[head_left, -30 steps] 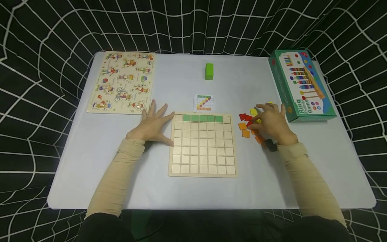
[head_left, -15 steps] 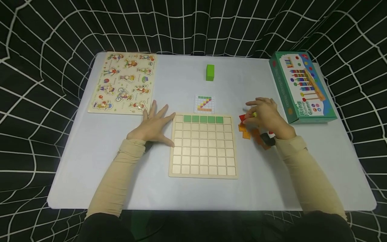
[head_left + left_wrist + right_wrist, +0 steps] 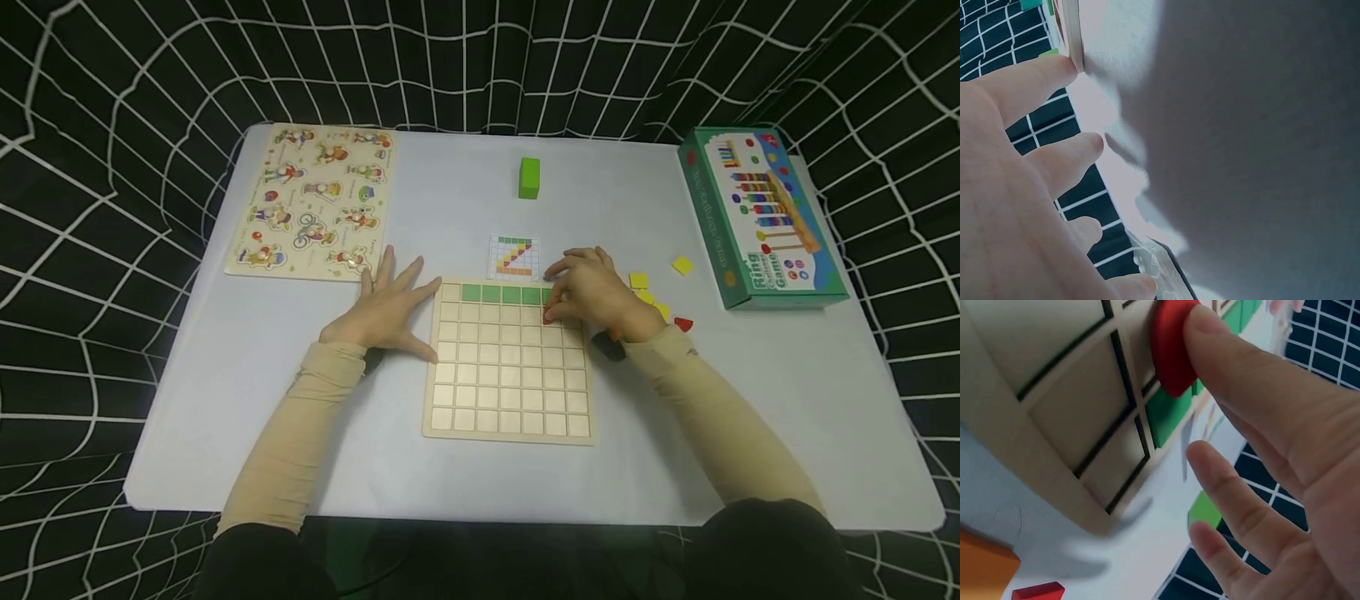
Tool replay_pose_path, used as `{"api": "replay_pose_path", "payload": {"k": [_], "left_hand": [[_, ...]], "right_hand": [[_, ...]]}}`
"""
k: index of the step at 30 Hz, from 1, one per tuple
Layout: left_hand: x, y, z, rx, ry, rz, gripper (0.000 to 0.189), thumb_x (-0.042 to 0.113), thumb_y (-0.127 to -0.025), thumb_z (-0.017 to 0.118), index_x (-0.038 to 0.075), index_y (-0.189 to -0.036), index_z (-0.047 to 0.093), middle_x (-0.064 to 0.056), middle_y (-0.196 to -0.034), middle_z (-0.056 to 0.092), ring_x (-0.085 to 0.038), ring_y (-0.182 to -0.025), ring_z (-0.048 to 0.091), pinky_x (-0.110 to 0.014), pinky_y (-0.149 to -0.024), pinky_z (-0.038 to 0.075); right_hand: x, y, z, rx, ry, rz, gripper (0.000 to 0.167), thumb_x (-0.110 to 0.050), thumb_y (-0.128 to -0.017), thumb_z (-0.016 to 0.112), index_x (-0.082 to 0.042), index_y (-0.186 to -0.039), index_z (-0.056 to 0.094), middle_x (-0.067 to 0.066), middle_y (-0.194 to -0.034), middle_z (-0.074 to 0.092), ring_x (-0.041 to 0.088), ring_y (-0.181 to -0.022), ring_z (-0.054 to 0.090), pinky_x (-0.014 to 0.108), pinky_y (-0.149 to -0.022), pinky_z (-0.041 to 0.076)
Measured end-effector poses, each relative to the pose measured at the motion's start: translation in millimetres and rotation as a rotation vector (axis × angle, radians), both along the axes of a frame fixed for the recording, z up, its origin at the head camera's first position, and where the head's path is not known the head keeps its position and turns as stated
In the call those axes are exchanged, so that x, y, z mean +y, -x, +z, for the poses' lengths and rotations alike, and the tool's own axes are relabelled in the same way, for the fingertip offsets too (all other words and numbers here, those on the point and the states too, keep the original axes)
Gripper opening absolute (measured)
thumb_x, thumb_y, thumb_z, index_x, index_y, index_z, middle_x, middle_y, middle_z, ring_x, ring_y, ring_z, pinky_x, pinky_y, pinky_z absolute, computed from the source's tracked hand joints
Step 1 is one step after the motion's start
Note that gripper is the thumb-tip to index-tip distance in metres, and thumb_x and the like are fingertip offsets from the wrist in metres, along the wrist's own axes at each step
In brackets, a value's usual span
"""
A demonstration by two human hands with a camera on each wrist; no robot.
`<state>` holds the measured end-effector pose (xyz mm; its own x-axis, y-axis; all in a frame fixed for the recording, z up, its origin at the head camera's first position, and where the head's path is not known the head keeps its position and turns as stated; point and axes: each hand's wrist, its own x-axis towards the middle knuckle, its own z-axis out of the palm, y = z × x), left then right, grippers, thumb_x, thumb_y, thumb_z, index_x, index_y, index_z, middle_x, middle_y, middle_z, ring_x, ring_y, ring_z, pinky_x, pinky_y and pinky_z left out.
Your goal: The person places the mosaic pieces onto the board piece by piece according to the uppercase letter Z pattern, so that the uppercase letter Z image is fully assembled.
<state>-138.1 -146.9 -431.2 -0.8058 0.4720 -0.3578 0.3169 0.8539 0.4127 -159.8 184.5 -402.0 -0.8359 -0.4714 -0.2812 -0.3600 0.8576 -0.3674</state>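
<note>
A wooden grid board [image 3: 510, 375] lies in the middle of the table, with a row of green tiles [image 3: 491, 294] along its far edge. My right hand [image 3: 596, 292] pinches a red tile [image 3: 1172, 350] over the board's far right part, just below the last green tile in the head view. In the right wrist view the thumb is on the tile, and the other fingers in sight stand off it. Spread out at the board's left side, my left hand [image 3: 382, 312] touches its edge with fingertip and thumb.
Several yellow tiles [image 3: 638, 281] and a red tile [image 3: 682, 324] lie right of the board; an orange tile [image 3: 985, 569] shows in the right wrist view. Behind the board are a pattern card [image 3: 514, 257] and green block [image 3: 529, 177]. A picture puzzle [image 3: 307, 200] and game box [image 3: 765, 217] flank them.
My right hand has picked up a red tile from the loose pile and moved left with it over the board. The left hand stays at the board's edge.
</note>
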Motion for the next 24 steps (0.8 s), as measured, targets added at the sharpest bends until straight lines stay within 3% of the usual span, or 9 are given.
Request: {"api": "replay_pose_path", "payload": {"k": [12,18,24], "left_hand": [[0.2,0.0,0.4,-0.007,0.002,0.001,0.126,0.061,-0.063,0.091,0.02,-0.164,0.028,-0.017,-0.176,-0.002,-0.05,-0.154,-0.029,-0.08,-0.118,-0.012],[-0.1,-0.1,-0.6,-0.007,-0.003,0.001,0.127,0.06,-0.062,0.091,0.019,-0.164,0.028,-0.018,-0.176,-0.002,-0.05,-0.154,-0.029,-0.081,-0.118,-0.011],[-0.3,0.0,-0.4,-0.003,-0.008,-0.001,0.126,0.06,-0.063,0.091,0.019,-0.164,0.028,-0.018,-0.175,-0.002,-0.051,-0.154,-0.03,-0.081,-0.117,-0.011]], "right_hand": [[6,-5.0,-5.5,0.056,0.026,-0.056,0.017,-0.027,-0.078,0.089,-0.012,-0.083,0.085,0.016,-0.128,0.07,0.045,-0.145,0.037,0.073,-0.125,0.006],[33,-4.6,4.5,0.123,0.047,-0.137,0.014,-0.02,-0.081,0.086,-0.007,-0.087,0.084,0.021,-0.131,0.069,0.046,-0.139,0.04,0.075,-0.123,0.009],[70,0.1,14.8,0.139,0.0,-0.234,0.019,-0.017,-0.089,0.08,-0.001,-0.1,0.081,0.027,-0.137,0.064,0.052,-0.138,0.039,0.072,-0.116,0.023]]}}
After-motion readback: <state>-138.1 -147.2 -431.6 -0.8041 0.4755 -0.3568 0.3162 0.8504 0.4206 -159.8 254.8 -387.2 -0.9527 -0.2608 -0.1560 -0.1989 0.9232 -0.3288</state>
